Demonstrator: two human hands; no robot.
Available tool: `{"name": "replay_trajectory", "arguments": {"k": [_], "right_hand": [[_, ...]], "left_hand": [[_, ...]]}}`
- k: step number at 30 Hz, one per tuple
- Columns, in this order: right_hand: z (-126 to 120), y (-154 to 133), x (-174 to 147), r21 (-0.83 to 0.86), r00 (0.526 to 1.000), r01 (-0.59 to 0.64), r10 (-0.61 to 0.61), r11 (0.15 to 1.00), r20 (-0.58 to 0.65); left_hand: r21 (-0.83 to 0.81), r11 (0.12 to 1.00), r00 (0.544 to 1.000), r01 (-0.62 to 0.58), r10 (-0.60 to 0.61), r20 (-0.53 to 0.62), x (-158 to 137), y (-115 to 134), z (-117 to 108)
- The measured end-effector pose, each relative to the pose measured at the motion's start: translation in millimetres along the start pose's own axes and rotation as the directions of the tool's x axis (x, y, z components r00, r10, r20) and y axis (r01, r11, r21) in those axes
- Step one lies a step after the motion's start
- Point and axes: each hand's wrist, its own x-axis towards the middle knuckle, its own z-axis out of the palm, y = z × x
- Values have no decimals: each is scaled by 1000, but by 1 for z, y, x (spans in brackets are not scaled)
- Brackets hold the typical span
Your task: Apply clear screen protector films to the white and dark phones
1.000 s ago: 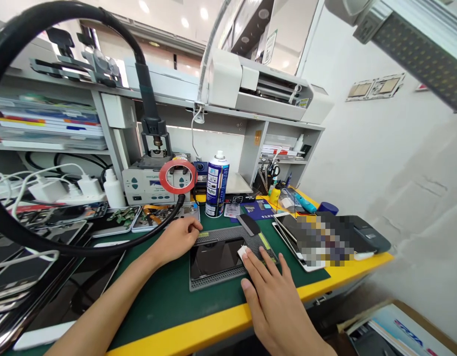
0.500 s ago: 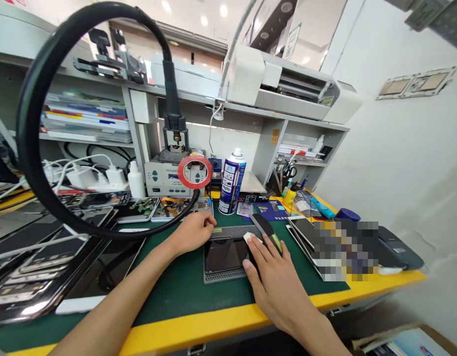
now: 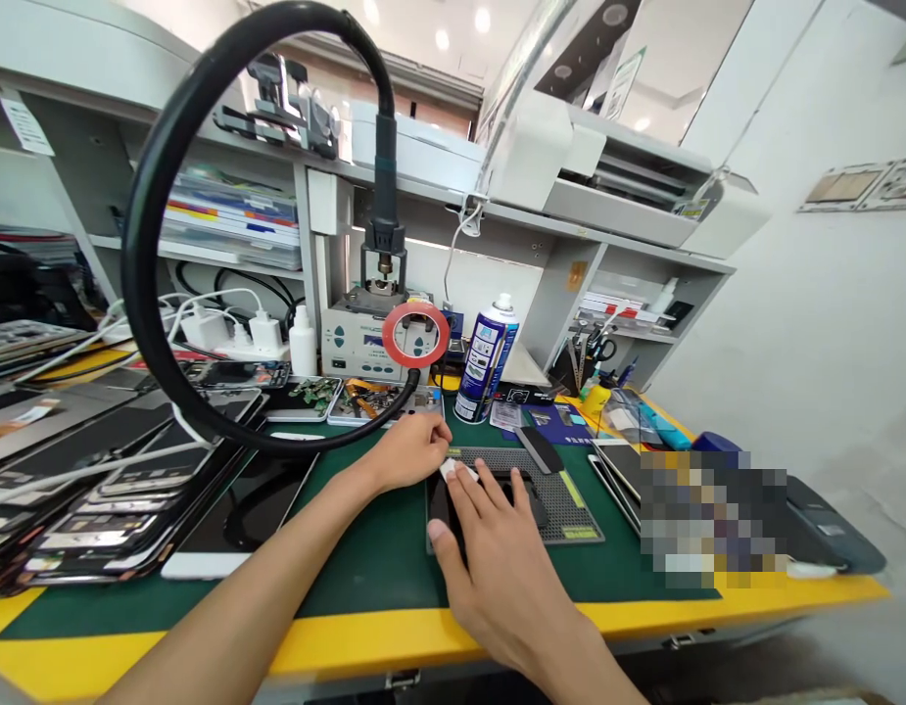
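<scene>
A dark, glossy-screened device, like a phone or small tablet (image 3: 441, 504), lies on a grey perforated mat (image 3: 581, 509), mostly covered by my right hand. My right hand (image 3: 489, 563) is palm down over it, fingers stretched and pressing a small white wipe (image 3: 448, 469) onto its upper left part. At the mat's upper left corner, my left hand (image 3: 415, 448) rests with its fingers curled in; whether anything is in them is hidden. A dark grey flat piece (image 3: 539, 449) lies across the mat's upper edge.
Behind the mat stand a blue spray can (image 3: 487, 362) and a soldering-type station (image 3: 364, 343) with a red tape roll (image 3: 388, 335) and looping black hose (image 3: 140, 225). Stacked phone and tablet parts (image 3: 115, 529) lie left; more flat devices (image 3: 614, 480) lie right.
My right hand has slid left across the device with the white wipe, towards my left hand. The mat's right side now shows. The camera view has shifted left.
</scene>
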Motion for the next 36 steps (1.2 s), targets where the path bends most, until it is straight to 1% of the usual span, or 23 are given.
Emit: {"name": "replay_trajectory", "arguments": {"k": [4,9,12,17,20,24,28,32,36], "right_hand": [[1,-17,6,30,999,49,-49,998,1],[0,-29,7,62,997,75,-75,995,-12],[2,-33,2,73,997,70,-69,995,-20],[4,-39,-12,116,998,27,-21,993,-56],[3,-42,-19,151,999,13,-6,988,-48],[2,-41,-27,175,999,10,-3,984,-38],[-2,-36,-31,183,1000,17,-15,983,-13],[-5,-29,-35,177,1000,18,-22,984,19],[-3,-20,-41,145,1000,-9,8,989,5]], "left_hand": [[-4,1000,1000,2,-2,1,0,0,-1],[-4,1000,1000,2,-2,13,-1,1,-3],[-2,1000,1000,-1,1,19,-1,2,-4],[4,1000,1000,7,-7,30,0,3,-3],[8,1000,999,8,-8,37,0,4,-3],[1,1000,999,31,-31,36,-1,7,-4],[-20,997,996,68,-67,61,-2,8,-5],[-35,997,995,74,-71,64,-3,8,-6],[-29,997,995,71,-68,73,-3,6,-5]]}}
